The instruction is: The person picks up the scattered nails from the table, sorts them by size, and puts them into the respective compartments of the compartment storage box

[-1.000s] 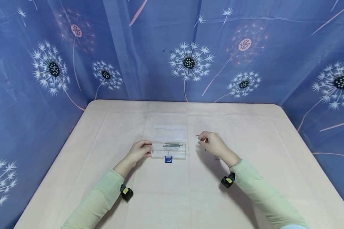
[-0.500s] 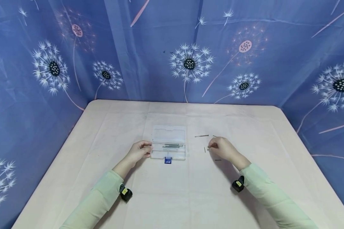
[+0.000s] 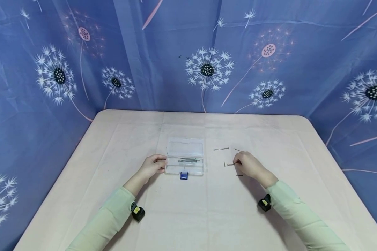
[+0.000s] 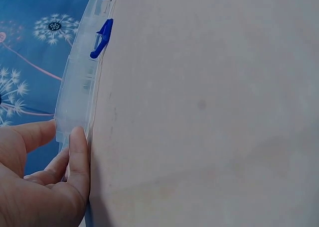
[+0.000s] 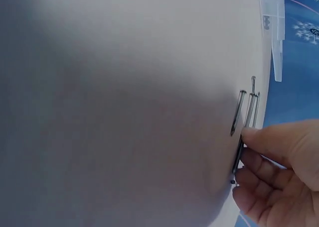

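Observation:
A clear plastic box point(image 3: 185, 147) stands with its lid raised; several nails point(image 3: 189, 160) lie in a compartment. My left hand point(image 3: 153, 164) grips the box's left end, thumb and fingers on opposite sides, as the left wrist view shows. Right of the box, my right hand point(image 3: 246, 164) pinches a nail point(image 3: 230, 164) low over the table, its head end poking out to the left of the fingertips. In the right wrist view the thumb covers part of this nail point(image 5: 249, 110), and another nail point(image 5: 238, 112) lies alongside.
Around the right hand lie a long nail point(image 3: 221, 149) at the back, a nail point(image 3: 236, 149) partly behind the hand, a short-looking one point(image 3: 224, 164) and one nearer point(image 3: 239, 175). A blue latch point(image 3: 184, 175) juts from the box's front. A patterned blue curtain point(image 3: 163, 69) borders the table.
My right hand has moved right and slightly nearer, off the long nail at the back, which now shows whole, to another nail. The left hand and the box have stayed put.

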